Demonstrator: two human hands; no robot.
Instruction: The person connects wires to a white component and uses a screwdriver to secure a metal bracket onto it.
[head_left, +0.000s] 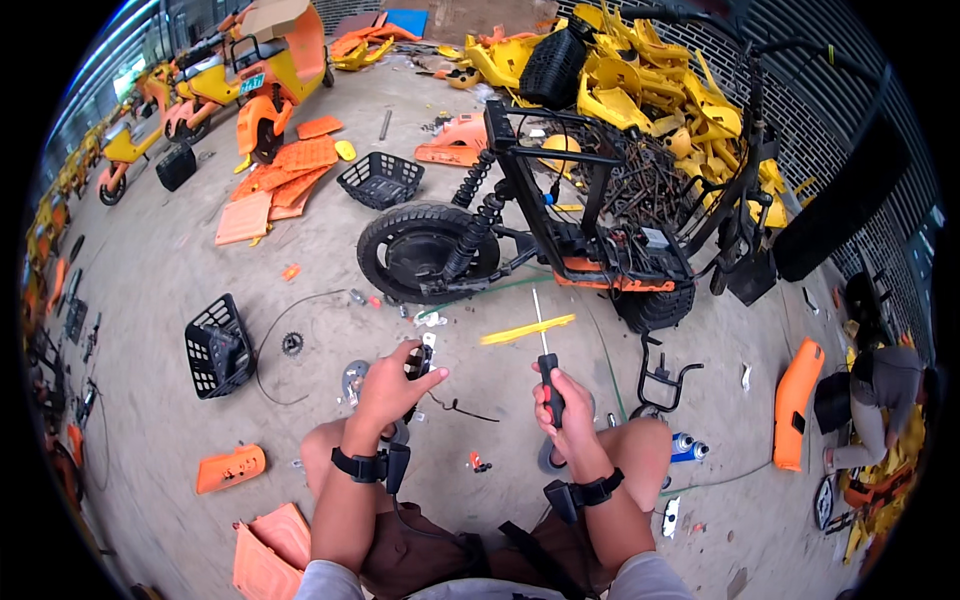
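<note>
My right hand [571, 412] is closed round the red and black handle of a screwdriver [549, 378], its shaft pointing up and away from me. In my left hand [390, 385] is a small black part with a thin wire [465, 408] trailing to the right; its exact kind is hard to make out. The two hands are apart, above my knees. Ahead of them a yellow strip [528, 329] lies on the floor, behind the screwdriver's shaft. Beyond it stands a stripped scooter frame [560, 190] with its rear wheel [428, 254] toward the left.
Black baskets [220, 345] and orange panels [280, 180] lie to the left. Yellow scrap panels [640, 75] are heaped at the back. Near my right knee are a bent black rack [662, 375] and blue spray cans [688, 447]. Another person [888, 400] bends over at far right.
</note>
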